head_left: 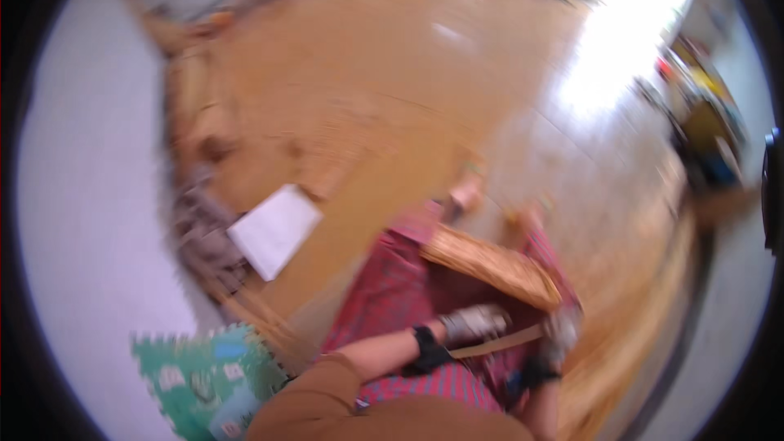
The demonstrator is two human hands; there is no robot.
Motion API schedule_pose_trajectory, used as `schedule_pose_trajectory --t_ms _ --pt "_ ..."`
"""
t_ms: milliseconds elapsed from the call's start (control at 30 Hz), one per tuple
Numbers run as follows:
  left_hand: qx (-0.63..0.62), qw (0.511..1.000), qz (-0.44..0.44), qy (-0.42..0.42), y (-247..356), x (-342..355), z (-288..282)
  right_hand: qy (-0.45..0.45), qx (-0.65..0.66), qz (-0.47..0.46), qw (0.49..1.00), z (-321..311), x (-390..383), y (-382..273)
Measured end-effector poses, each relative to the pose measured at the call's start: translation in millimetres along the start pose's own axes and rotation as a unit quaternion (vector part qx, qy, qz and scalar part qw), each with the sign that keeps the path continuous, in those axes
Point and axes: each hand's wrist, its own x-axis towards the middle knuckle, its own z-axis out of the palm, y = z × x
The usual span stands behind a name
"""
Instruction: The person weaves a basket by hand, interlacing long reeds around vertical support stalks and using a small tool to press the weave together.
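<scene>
Brn floor (392,49), pale wall (90,171) on L, bright glare (608,53) upper R.

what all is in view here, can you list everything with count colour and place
Long piece: one, tan, across the knees
Thin strip: one, tan, between the hands
White sheet: one, white, on the floor at left
Jigsaw-edged mat: one, green, lower left
Pile: one, grey-purple, beside the left wall; contents too blurred
Clutter: count unclear, mixed colours, along the right
Floor: one, brown, shiny at upper right
Walls: at least two, pale, left and right
Patterned cloth: one, reddish with blue, over the legs
Feet: two, blurred, ahead of the knees
Wristbands: two, black, one per wrist
Left hand: one, pale covering, above the lap
Right hand: one, pale covering, at the strip's right end
</scene>
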Motion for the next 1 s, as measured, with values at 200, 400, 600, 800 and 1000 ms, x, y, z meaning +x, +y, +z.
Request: schedule_pose_trajectory --t_ms 200,400,600,800,1000 --pt "0.177 0.984 0.009 -0.018 38 -6 45 0.249 0.114 0.211 0.938 202 65 -98" --pt "0.158 0.971 -0.139 -0.115 27 -3 65 0.062 0.022 0.332 0.941 178 12 -104" --pt "0.149 0.970 -0.186 -0.058 4 0 35 0.068 0.036 0.298 0.951 170 17 -80" --pt "0.201 0.955 -0.213 -0.041 7 5 24 0.106 0.334 0.284 0.893 146 16 -68" --pt "-0.004 0.978 -0.207 -0.012 -11 2 11 0.076 0.404 0.300 0.861 135 24 -66"
